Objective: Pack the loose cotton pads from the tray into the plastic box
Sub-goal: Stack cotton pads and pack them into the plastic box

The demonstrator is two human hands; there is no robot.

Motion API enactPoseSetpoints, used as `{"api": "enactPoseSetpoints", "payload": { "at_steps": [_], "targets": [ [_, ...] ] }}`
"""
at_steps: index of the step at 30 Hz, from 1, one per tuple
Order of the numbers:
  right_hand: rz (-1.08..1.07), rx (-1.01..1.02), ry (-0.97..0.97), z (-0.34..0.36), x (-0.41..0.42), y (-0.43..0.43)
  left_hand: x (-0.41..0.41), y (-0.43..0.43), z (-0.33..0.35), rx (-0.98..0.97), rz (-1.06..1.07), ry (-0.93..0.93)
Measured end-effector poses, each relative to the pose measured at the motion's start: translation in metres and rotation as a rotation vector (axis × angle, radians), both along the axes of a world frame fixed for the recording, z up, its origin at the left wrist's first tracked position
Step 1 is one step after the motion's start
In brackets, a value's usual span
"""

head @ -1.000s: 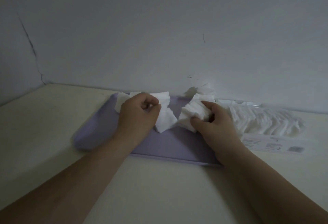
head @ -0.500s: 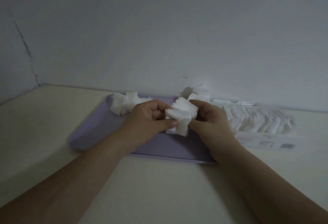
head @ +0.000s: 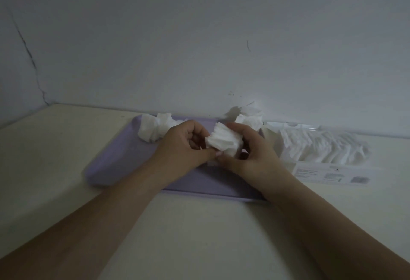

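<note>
The table (head: 66, 168) is bearing the lilac tray (head: 115, 160). The plastic box (head: 328, 172), part-filled, is sitting just right of the tray. Over the tray's middle, left hand (head: 184, 146) and right hand (head: 250, 153) are together pinching 1 pad stack (head: 224, 141). Loose pads (head: 153, 128) are lying at its 2 far corners.

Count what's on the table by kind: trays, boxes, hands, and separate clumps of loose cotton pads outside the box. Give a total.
Trays: 1, the purple tray
Boxes: 1, the plastic box, with pads inside
Hands: 2, left hand and right hand
Loose pad clumps: 3, held bunch gripped by both hands, left pile, far pile
Total: 7
</note>
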State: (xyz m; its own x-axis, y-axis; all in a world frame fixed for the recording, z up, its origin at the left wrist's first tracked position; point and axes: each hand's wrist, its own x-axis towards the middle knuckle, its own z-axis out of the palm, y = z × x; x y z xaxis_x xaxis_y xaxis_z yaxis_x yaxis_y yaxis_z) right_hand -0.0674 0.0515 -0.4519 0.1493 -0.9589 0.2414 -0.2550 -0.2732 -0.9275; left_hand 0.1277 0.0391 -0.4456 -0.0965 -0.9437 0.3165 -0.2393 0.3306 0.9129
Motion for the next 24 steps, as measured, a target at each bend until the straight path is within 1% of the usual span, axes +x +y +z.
{"api": "enactPoseSetpoints", "payload": {
  "at_steps": [2,4,7,9,12,16,20,22,24],
  "targets": [
    [-0.039,-0.020,-0.020,-0.001,0.000,-0.003,0.000,-0.001,0.002,0.026,-0.007,-0.032],
    [-0.026,0.009,-0.059,-0.001,-0.001,-0.005,0.002,-0.001,0.003,0.067,-0.037,-0.072],
    [0.036,0.087,-0.092,-0.001,-0.002,-0.005,0.003,0.001,0.005,0.116,-0.144,-0.171],
    [0.059,0.125,-0.108,0.000,0.000,-0.003,0.001,0.005,0.007,0.107,-0.217,-0.254],
    [0.078,0.128,-0.110,0.005,0.001,0.001,-0.001,0.007,0.011,0.098,-0.178,-0.332],
    [0.149,0.198,-0.129,0.006,0.005,0.004,-0.006,0.010,0.012,0.131,-0.192,-0.317],
    [0.138,0.217,-0.106,0.004,0.008,0.006,-0.011,0.012,0.006,0.107,-0.177,-0.321],
    [0.114,0.221,-0.179,0.006,0.008,0.005,-0.012,0.011,0.007,0.095,-0.164,-0.304],
    [0.081,0.224,-0.266,0.010,0.009,0.007,-0.011,0.010,0.008,0.035,-0.104,-0.313]
  ]
}}
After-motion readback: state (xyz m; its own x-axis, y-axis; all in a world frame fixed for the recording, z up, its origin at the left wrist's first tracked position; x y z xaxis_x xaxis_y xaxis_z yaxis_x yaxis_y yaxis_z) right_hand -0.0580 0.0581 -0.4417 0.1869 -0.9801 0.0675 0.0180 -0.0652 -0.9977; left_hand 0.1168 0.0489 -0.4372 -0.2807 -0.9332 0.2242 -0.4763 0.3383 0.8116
